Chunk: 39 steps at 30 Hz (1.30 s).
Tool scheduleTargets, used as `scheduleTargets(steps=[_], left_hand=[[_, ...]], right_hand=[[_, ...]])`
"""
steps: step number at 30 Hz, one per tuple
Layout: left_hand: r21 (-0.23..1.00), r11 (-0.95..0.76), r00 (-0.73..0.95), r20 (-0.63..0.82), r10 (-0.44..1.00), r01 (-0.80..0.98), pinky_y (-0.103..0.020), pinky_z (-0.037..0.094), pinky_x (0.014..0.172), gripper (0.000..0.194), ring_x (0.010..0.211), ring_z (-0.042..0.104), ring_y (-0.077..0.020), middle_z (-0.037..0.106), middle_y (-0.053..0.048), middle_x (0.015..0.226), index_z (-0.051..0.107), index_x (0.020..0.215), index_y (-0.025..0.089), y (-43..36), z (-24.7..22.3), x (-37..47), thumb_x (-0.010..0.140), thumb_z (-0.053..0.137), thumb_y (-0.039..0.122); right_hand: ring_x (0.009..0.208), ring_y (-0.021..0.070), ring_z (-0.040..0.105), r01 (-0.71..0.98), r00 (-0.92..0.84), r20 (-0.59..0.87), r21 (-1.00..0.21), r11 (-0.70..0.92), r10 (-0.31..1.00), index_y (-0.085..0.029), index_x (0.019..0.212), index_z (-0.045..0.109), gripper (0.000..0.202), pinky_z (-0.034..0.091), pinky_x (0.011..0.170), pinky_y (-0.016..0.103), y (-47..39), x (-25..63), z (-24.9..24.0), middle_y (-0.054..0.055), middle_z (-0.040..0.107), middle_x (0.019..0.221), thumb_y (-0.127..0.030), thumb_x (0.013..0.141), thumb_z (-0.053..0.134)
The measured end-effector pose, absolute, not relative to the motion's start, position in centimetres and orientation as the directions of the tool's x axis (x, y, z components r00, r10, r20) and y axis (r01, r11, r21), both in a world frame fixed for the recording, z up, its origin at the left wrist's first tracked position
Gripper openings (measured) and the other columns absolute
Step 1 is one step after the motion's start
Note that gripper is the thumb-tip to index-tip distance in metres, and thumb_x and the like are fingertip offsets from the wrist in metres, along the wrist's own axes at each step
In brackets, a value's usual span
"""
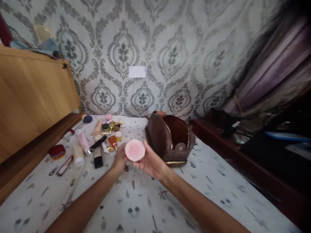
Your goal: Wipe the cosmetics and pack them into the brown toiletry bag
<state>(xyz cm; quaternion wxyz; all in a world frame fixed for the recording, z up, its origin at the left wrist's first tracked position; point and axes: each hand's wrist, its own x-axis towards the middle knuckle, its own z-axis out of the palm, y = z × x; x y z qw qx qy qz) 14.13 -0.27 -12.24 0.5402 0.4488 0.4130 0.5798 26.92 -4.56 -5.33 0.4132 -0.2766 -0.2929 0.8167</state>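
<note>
A round pink cosmetic container [135, 150] with a thin shiny rim is held up between my two hands, its flat face towards me. My left hand [119, 159] grips its left edge. On the other side, my right hand [153, 163] has its fingers under the container and the thumb at its right edge. Behind my right hand stands a brown handbag [159, 137], unzipped and gaping. Left of my hands lie an orange-brown bottle [112, 141], a black-capped bottle [98, 158], a black tube [98, 141], a pink tube [83, 141] and a cream tube [78, 156].
A dark red jar [57, 151] sits at the left edge of the patterned sheet [136, 207]. Several small jars and bottles cluster near the wall. A wooden cabinet [36, 97] borders the left; a dark ledge [218, 142] with black items runs along the right.
</note>
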Motion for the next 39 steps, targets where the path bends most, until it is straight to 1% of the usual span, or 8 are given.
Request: scheduleTargets(steps=[5,8,12,16,22,29,36,39], left_hand=[[0.967,-0.123,-0.104,0.102,0.989,-0.224,-0.031,0.050,0.083,0.044,0.090,0.066,-0.0192,0.072,-0.003,0.096,0.063,0.102,0.018,-0.4,-9.6,12.9,0.077,0.067,0.053],[0.979,-0.153,0.010,0.156,0.988,-0.134,-0.032,0.048,0.092,0.044,0.099,0.065,-0.0222,0.073,-0.005,0.101,0.067,0.102,0.019,-2.1,-7.7,13.2,0.075,0.070,0.053],[0.930,-0.325,0.339,0.254,0.906,0.170,-0.033,0.044,0.098,0.028,0.098,0.064,-0.0244,0.073,-0.005,0.095,0.071,0.088,0.020,-4.7,-6.9,14.8,0.078,0.070,0.046],[0.900,-0.316,0.246,0.248,0.937,0.299,-0.033,0.049,0.087,0.029,0.084,0.063,-0.0225,0.068,-0.002,0.079,0.068,0.086,0.019,-5.1,-8.7,16.2,0.086,0.060,0.047],[0.939,-0.183,-0.063,0.210,0.976,0.292,-0.039,0.038,0.110,0.046,0.128,0.053,-0.0277,0.069,-0.009,0.118,0.065,0.114,0.020,-4.6,-10.3,16.2,0.095,0.042,0.055],[0.724,-0.544,0.401,0.389,0.830,0.423,-0.041,0.028,0.119,0.048,0.140,0.041,-0.0244,0.050,-0.011,0.148,0.052,0.139,0.020,-5.8,-10.8,15.7,0.099,0.042,0.044],[0.840,-0.390,0.148,0.361,0.921,0.377,-0.040,0.035,0.116,0.047,0.133,0.051,-0.0237,0.060,-0.011,0.140,0.055,0.136,0.017,-5.5,-10.5,15.5,0.102,0.034,0.041],[0.734,-0.533,0.272,0.459,0.846,0.420,-0.041,0.034,0.116,0.045,0.137,0.047,-0.0243,0.055,-0.011,0.145,0.050,0.140,0.020,-5.8,-10.7,15.1,0.099,0.042,0.038]], right_hand=[[0.068,0.0164,0.072,-0.520,-0.488,-0.250,-0.686,-0.509,0.836,-0.013,0.109,0.064,0.057,0.051,0.052,0.020,-6.1,29.6,-8.3,0.010,0.074,0.087,-0.061,0.099,0.035],[0.064,0.0144,0.070,-0.540,-0.452,-0.229,-0.699,-0.469,0.862,-0.014,0.104,0.065,0.050,0.051,0.051,0.019,-6.3,29.6,-9.9,0.006,0.071,0.078,-0.058,0.098,0.042],[0.058,0.0118,0.063,-0.551,-0.474,-0.223,-0.679,-0.485,0.852,-0.015,0.087,0.064,0.048,0.051,0.052,0.022,-6.8,29.3,-11.3,0.001,0.066,0.067,-0.058,0.097,0.046],[0.057,0.0108,0.060,-0.527,-0.535,-0.226,-0.664,-0.531,0.814,-0.014,0.082,0.064,0.054,0.050,0.054,0.022,-7.2,29.8,-11.7,0.001,0.065,0.067,-0.065,0.092,0.048],[0.064,0.0112,0.061,-0.602,-0.518,-0.221,-0.591,-0.536,0.826,-0.017,0.090,0.065,0.046,0.051,0.060,0.023,-6.9,30.3,-11.4,0.001,0.066,0.075,-0.059,0.096,0.046],[0.080,0.0135,0.067,-0.683,-0.489,-0.230,-0.500,-0.533,0.842,-0.018,0.096,0.065,0.039,0.056,0.084,0.034,-6.5,30.7,-11.4,0.003,0.071,0.088,-0.049,0.101,0.042],[0.090,0.0168,0.068,-0.715,-0.468,-0.218,-0.475,-0.512,0.856,-0.019,0.105,0.063,0.030,0.057,0.086,0.039,-6.2,31.3,-11.1,0.003,0.071,0.100,-0.046,0.091,0.065],[0.084,0.0146,0.068,-0.750,-0.421,-0.176,-0.484,-0.450,0.890,-0.016,0.097,0.065,0.035,0.057,0.083,0.032,-6.2,31.5,-11.0,0.001,0.071,0.091,-0.044,0.079,0.078]])
